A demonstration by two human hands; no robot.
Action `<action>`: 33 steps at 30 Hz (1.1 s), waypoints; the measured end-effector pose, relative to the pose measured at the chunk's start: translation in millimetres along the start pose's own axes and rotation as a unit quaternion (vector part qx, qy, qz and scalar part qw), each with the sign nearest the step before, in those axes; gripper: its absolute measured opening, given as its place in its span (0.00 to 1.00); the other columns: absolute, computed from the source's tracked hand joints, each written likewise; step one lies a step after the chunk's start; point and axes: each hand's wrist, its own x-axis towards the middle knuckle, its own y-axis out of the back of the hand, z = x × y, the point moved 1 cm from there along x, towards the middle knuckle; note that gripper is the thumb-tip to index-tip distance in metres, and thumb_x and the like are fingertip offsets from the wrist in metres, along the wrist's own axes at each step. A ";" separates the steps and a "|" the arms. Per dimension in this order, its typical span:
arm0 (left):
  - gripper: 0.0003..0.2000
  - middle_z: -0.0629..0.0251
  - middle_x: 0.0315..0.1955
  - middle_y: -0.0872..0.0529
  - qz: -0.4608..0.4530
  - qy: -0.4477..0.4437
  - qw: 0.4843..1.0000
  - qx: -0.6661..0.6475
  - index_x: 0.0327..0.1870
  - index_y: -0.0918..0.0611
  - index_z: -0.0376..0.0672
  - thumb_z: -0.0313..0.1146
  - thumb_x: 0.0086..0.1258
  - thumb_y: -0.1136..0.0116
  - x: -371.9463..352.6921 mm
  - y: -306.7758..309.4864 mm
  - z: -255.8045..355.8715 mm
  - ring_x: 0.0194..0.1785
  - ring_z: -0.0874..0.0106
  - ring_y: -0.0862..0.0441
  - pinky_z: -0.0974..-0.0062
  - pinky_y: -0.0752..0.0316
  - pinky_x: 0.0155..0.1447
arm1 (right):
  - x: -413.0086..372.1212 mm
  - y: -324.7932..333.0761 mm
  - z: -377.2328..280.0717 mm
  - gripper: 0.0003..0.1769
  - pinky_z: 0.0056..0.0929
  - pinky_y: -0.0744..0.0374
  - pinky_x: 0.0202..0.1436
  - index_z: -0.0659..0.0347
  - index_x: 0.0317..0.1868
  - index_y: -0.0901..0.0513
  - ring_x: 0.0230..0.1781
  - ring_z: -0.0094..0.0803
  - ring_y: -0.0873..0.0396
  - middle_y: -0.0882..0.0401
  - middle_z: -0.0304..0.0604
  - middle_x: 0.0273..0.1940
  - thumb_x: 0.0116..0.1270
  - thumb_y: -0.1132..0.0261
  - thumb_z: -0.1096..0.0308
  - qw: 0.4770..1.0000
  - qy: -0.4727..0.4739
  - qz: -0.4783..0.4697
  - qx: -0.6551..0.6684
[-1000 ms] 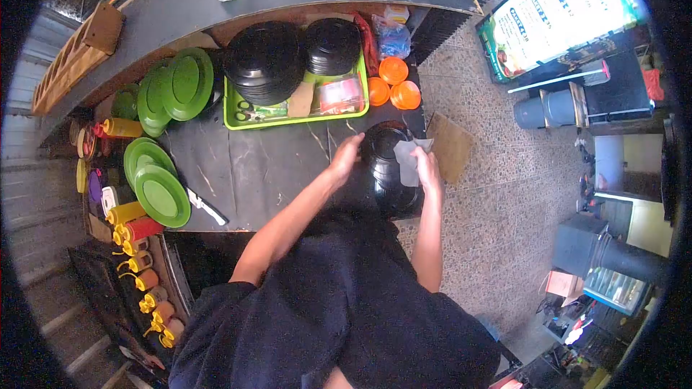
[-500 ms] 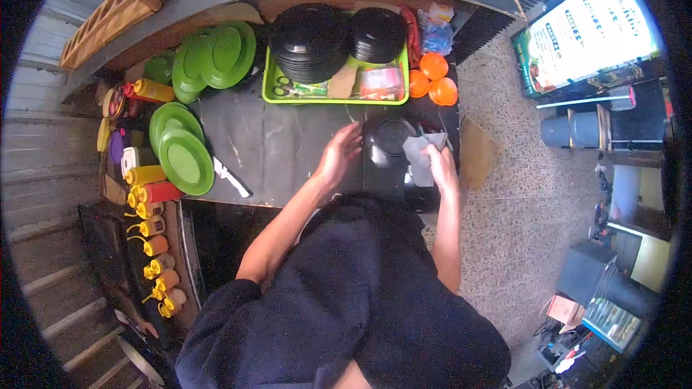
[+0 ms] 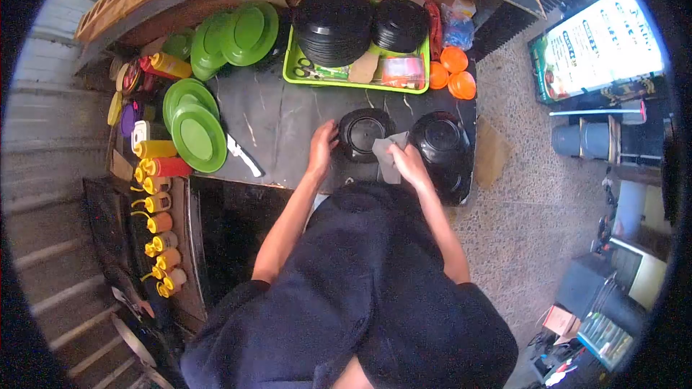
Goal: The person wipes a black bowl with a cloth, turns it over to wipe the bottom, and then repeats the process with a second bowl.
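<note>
A black plate, its ringed underside facing up, lies on the dark counter in front of me. My left hand is at its left side, fingers stretched out and fingertips right at the rim. In my right hand a grey cloth is bunched, and it overlaps the plate's right edge. Just right of that hand another black plate rests near the counter's right end, with more black dishware partly below it.
A green tray at the back holds stacked black plates and scissors. Green plates and a white-handled knife lie left. Orange cups stand back right, sauce bottles along the left edge.
The view has shifted slightly. The right hand with the cloth has moved left over the near plate's edge. Black plates at the right, previously hidden or blurred, now show clearly.
</note>
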 end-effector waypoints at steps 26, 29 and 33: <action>0.63 0.59 0.89 0.48 -0.090 -0.291 0.712 0.632 0.88 0.41 0.48 0.76 0.55 0.30 -10.1 15.0 10.2 0.92 0.55 0.59 0.39 0.65 0.88 | 33.8 -41.7 -48.6 0.33 0.44 0.18 0.63 0.63 0.61 0.14 0.56 0.50 0.22 0.19 0.45 0.55 0.50 0.21 0.75 0.907 0.352 0.007 -0.233; 0.62 0.59 0.89 0.47 -0.082 -0.305 0.709 0.631 0.87 0.39 0.47 0.77 0.55 0.31 -10.6 13.8 10.0 0.92 0.54 0.58 0.39 0.65 0.88 | 31.6 -41.6 -46.0 0.32 0.43 0.18 0.63 0.61 0.61 0.13 0.56 0.49 0.22 0.19 0.43 0.54 0.51 0.21 0.75 0.911 0.350 -0.042 -0.213; 0.62 0.58 0.89 0.47 -0.074 -0.307 0.714 0.625 0.87 0.39 0.47 0.77 0.55 0.31 -11.5 14.0 11.7 0.92 0.54 0.58 0.39 0.65 0.88 | 22.9 -27.0 -42.5 0.31 0.42 0.18 0.64 0.59 0.62 0.12 0.57 0.48 0.22 0.19 0.43 0.53 0.53 0.21 0.73 0.903 0.353 -0.082 -0.231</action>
